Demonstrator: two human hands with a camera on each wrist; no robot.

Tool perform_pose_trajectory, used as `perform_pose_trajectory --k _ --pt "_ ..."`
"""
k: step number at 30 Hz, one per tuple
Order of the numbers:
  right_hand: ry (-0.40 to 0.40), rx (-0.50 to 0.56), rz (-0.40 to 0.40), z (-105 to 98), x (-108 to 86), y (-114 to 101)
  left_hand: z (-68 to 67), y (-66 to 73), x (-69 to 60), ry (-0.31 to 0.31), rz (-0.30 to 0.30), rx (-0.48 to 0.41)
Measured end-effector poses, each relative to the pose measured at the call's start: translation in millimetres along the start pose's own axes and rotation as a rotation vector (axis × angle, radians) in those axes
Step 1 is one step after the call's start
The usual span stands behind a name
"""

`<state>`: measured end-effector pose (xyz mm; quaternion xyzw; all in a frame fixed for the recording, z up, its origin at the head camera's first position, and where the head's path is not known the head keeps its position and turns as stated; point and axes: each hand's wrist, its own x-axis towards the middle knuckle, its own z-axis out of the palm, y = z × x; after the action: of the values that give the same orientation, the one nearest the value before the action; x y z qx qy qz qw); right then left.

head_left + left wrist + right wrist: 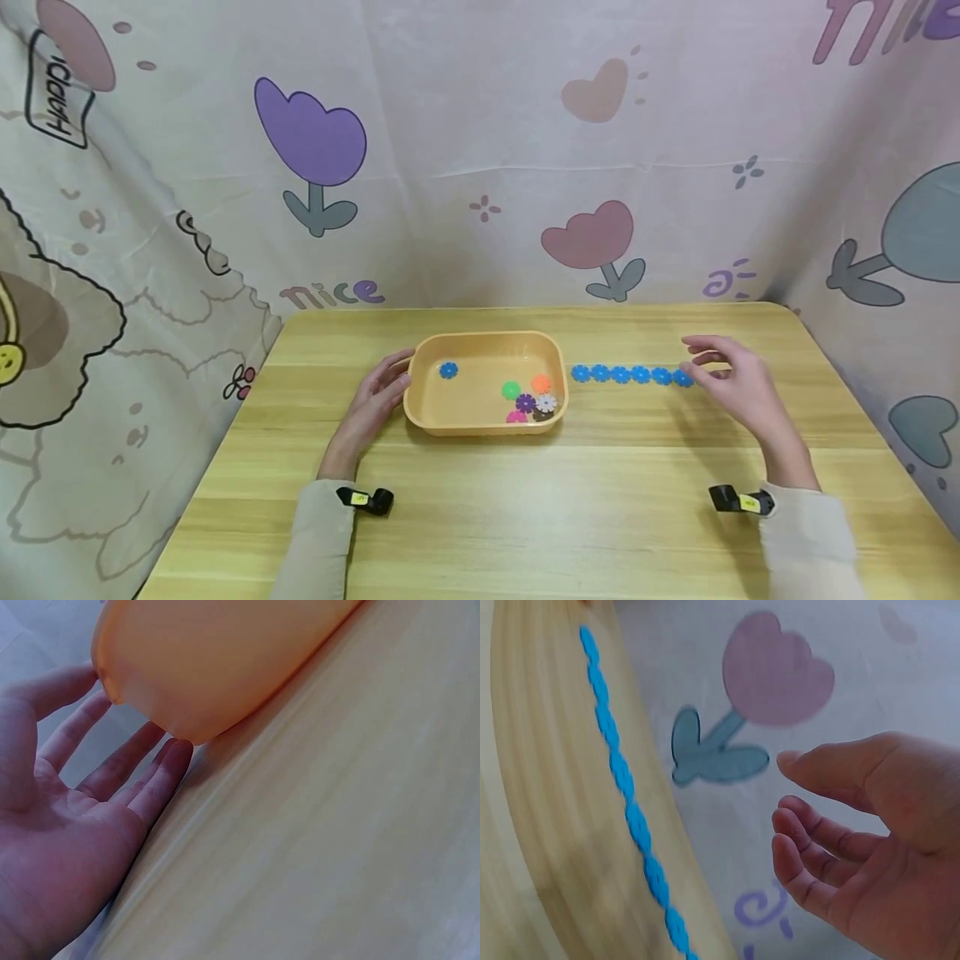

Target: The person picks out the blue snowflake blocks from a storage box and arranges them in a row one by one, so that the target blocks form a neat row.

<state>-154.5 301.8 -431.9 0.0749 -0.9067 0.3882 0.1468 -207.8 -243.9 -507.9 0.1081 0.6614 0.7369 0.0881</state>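
My left hand (377, 393) touches the left end of a shallow yellow plastic tray (480, 337), its fingertips against the tray's wall (161, 690). Inside the tray one blue notched disc (448, 370) lies at the left. At its right end are a green disc (511, 390), an orange disc (542, 384), a purple disc (526, 403), a white disc (546, 402), a pink disc (517, 417) and a dark disc (543, 415). Right of the tray, several blue discs form a straight row (620, 375). My right hand (738, 383) hovers above its right end, holding nothing, thumb and fingers apart.
The tray and row rest on a light wooden table (480, 508). A printed cloth (450, 125) with flowers and hearts hangs behind and at both sides. Each sleeved wrist carries a small black camera, the left camera (366, 500) and the right camera (741, 500).
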Motion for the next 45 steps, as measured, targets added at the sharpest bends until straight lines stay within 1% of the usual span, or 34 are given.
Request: perform_pose_trajectory --k 4,10,14,19,26,34,38,45 --pt "-0.020 0.023 -0.043 14 1.6 -15 -1.3 -1.6 -0.6 -0.001 0.005 0.005" --pt "-0.056 0.075 -0.108 38 5.7 -30 -3.8 -3.6 -1.9 0.002 0.011 0.011" --pt "-0.062 0.127 -0.121 53 5.4 -40 -2.1 -3.1 -0.2 -0.006 0.014 0.013" --pt "-0.080 0.225 -0.123 71 5.4 -59 -0.5 -2.4 2.1 -0.021 0.023 0.011" --pt "-0.161 0.331 -0.150 101 11.2 -90 -1.0 -1.5 1.7 -0.017 0.023 -0.001" --pt "-0.239 0.384 -0.187 133 23.1 -117 -0.9 -2.1 2.0 -0.016 0.016 0.014" --pt "-0.267 0.389 -0.202 149 30.2 -124 -1.4 -2.6 2.0 -0.012 0.011 0.014" --pt "-0.286 0.371 -0.219 175 42.8 -135 -2.8 -2.8 2.1 -0.023 0.020 0.024"
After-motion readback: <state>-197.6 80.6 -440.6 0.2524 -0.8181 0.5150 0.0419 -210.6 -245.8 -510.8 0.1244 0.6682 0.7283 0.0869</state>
